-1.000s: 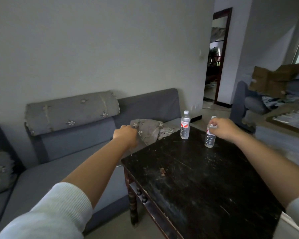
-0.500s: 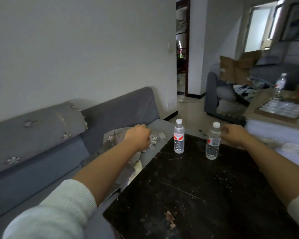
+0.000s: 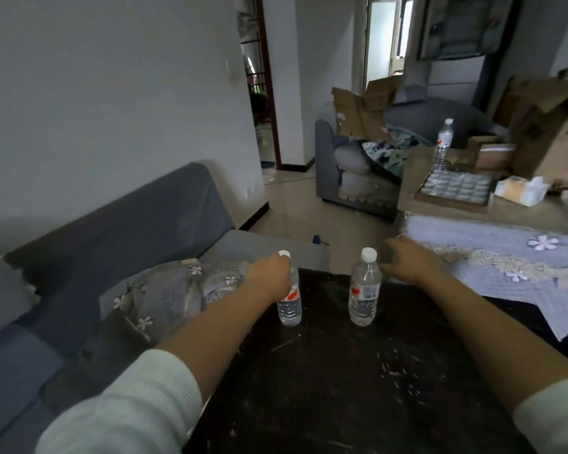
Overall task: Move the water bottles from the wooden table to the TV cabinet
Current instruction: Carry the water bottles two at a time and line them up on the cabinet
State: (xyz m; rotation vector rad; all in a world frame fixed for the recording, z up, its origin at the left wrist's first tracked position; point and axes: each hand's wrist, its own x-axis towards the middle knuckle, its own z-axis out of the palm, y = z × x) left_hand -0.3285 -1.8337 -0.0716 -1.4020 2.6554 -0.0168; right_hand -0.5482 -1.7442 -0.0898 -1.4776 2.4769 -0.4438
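Bottles first: two of them stand upright on the dark wooden table [image 3: 358, 371], near its far edge and a little apart. I judge the step in hand to be taking hold of both at once, one per hand.

My left hand [image 3: 268, 278] is at the upper part of the left bottle [image 3: 290, 306], covering its shoulder from my view; the white cap shows just above the knuckles. The fingers look curled, but I cannot tell from here whether they actually wrap the bottle or only sit in front of it. My right hand [image 3: 404, 265] is just beside the right bottle [image 3: 364, 290], to its right and slightly behind, at the height of the neck. Its fingers [image 3: 387, 257] are loosely curled and blurred, holding nothing; a narrow gap appears to separate them from the plastic.

To do this well, I would bring the right hand in the last bit sideways and close around the body below the shoulder, not the cap, since a thin bottle tips easily if nudged high. On the left I would confirm a full wrap before lifting. Both should come straight up, clear of each other. Another bottle [image 3: 442, 142] stands on the cluttered surface across the room.
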